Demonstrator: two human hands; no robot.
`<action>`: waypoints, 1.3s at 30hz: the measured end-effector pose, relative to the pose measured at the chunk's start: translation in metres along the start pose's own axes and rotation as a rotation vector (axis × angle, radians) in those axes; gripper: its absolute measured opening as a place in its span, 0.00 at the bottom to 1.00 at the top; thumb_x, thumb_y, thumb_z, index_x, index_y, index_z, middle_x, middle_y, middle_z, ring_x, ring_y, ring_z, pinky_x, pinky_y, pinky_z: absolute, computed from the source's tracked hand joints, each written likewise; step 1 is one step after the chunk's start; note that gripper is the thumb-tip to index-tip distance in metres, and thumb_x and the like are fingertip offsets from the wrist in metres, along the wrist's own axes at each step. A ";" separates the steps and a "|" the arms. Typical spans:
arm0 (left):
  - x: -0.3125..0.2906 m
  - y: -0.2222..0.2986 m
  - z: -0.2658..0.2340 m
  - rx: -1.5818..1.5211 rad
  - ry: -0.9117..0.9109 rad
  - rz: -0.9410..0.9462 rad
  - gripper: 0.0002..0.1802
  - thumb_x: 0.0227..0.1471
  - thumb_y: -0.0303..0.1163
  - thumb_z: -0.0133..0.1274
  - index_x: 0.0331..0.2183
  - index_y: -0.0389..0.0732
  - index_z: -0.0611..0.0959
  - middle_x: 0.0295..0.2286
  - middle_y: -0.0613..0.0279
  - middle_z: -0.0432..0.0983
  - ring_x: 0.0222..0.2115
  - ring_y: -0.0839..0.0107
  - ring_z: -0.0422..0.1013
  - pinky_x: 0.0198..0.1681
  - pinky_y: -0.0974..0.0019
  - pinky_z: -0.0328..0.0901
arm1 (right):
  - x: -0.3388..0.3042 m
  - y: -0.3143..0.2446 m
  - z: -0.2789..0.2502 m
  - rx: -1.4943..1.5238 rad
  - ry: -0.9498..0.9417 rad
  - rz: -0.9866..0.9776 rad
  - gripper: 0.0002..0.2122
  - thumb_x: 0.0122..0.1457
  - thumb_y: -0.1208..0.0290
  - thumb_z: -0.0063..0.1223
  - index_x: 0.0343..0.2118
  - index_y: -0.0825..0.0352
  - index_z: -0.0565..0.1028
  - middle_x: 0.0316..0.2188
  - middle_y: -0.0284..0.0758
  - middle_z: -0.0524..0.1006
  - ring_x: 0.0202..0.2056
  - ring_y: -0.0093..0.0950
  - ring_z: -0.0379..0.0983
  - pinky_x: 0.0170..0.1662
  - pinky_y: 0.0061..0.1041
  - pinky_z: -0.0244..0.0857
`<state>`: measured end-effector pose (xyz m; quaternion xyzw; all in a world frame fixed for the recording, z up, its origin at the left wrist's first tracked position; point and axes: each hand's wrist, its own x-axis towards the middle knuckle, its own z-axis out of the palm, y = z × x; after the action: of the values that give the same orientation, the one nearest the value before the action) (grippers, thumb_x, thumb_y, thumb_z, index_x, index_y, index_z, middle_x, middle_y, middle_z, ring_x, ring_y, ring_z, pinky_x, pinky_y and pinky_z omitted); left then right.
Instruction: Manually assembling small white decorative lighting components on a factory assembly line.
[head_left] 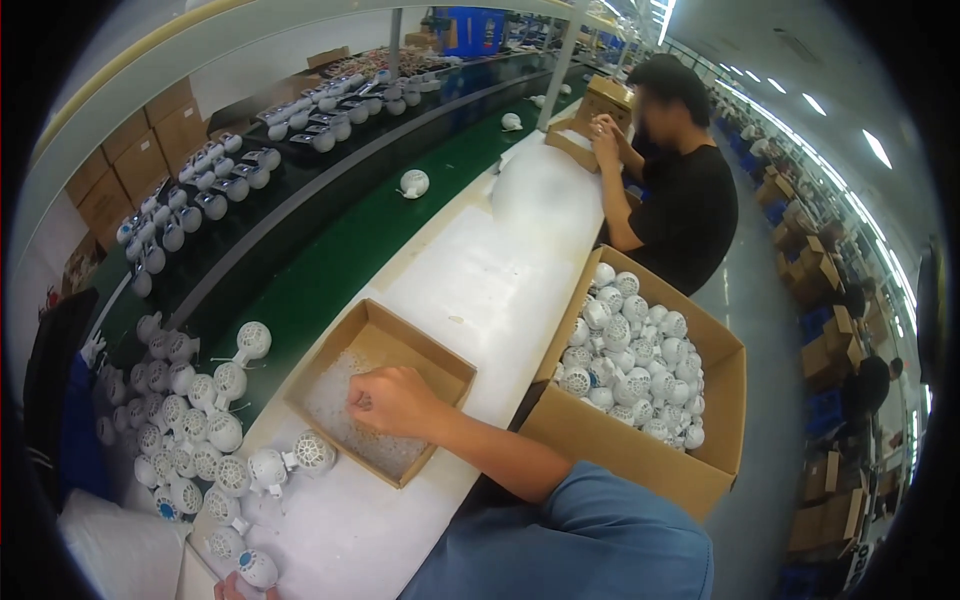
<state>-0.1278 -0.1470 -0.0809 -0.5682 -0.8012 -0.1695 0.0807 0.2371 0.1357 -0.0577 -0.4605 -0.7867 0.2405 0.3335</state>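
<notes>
Small clear pieces [335,400] are spread inside a shallow cardboard tray [435,358], and among them the right hand [392,400] is placed, its fingers bent inward; whether a piece is pinched cannot be told. A white round unit [257,568] is met by the left hand [232,589], mostly cut off, so its grip cannot be judged. Similar units [190,455] are heaped alongside. Beyond the bench [430,285], a green conveyor [330,255] is seen; a large carton [625,462] is filled with more units.
</notes>
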 end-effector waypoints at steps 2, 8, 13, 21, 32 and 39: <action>-0.009 -0.011 0.001 -0.040 -0.003 -0.085 0.36 0.53 0.46 0.64 0.59 0.40 0.73 0.54 0.36 0.66 0.54 0.39 0.65 0.56 0.42 0.62 | 0.001 0.003 0.001 0.026 0.001 -0.010 0.04 0.53 0.70 0.63 0.28 0.65 0.81 0.30 0.38 0.84 0.33 0.38 0.81 0.36 0.35 0.74; -0.024 0.016 -0.045 -1.196 0.358 -0.791 0.38 0.54 0.47 0.62 0.61 0.39 0.70 0.59 0.36 0.63 0.59 0.40 0.61 0.62 0.39 0.57 | 0.007 0.010 0.004 0.191 -0.032 0.075 0.04 0.56 0.73 0.63 0.31 0.67 0.81 0.34 0.40 0.85 0.33 0.35 0.83 0.36 0.30 0.75; -0.002 0.041 -0.074 -1.573 0.509 -0.785 0.40 0.54 0.50 0.61 0.63 0.41 0.68 0.64 0.38 0.58 0.65 0.41 0.54 0.68 0.36 0.47 | 0.010 -0.002 0.005 0.321 -0.022 0.026 0.05 0.59 0.72 0.63 0.34 0.68 0.82 0.34 0.40 0.85 0.33 0.33 0.84 0.38 0.27 0.76; 0.067 0.094 -0.032 -1.810 -0.158 -0.163 0.44 0.56 0.37 0.59 0.66 0.36 0.57 0.52 0.43 0.71 0.46 0.51 0.75 0.44 0.52 0.74 | 0.002 -0.020 -0.008 0.260 -0.084 0.005 0.05 0.59 0.74 0.62 0.37 0.69 0.83 0.36 0.40 0.85 0.34 0.30 0.84 0.39 0.24 0.76; 0.122 0.188 -0.007 -1.625 -0.618 0.174 0.22 0.58 0.34 0.54 0.53 0.41 0.71 0.47 0.48 0.77 0.42 0.59 0.78 0.45 0.62 0.72 | -0.038 -0.072 -0.048 0.516 -0.024 -0.092 0.07 0.54 0.87 0.62 0.35 0.74 0.80 0.36 0.44 0.85 0.38 0.27 0.83 0.42 0.22 0.76; 0.126 0.182 -0.048 -1.148 -0.432 0.337 0.17 0.52 0.27 0.58 0.46 0.37 0.80 0.41 0.53 0.80 0.42 0.63 0.77 0.48 0.64 0.68 | -0.026 -0.096 -0.039 0.534 0.036 -0.080 0.07 0.54 0.88 0.61 0.35 0.74 0.80 0.37 0.44 0.85 0.39 0.28 0.83 0.43 0.23 0.76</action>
<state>-0.0026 0.0009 0.0369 -0.6606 -0.4807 -0.4385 -0.3745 0.2213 0.0716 0.0265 -0.3289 -0.7070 0.4179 0.4661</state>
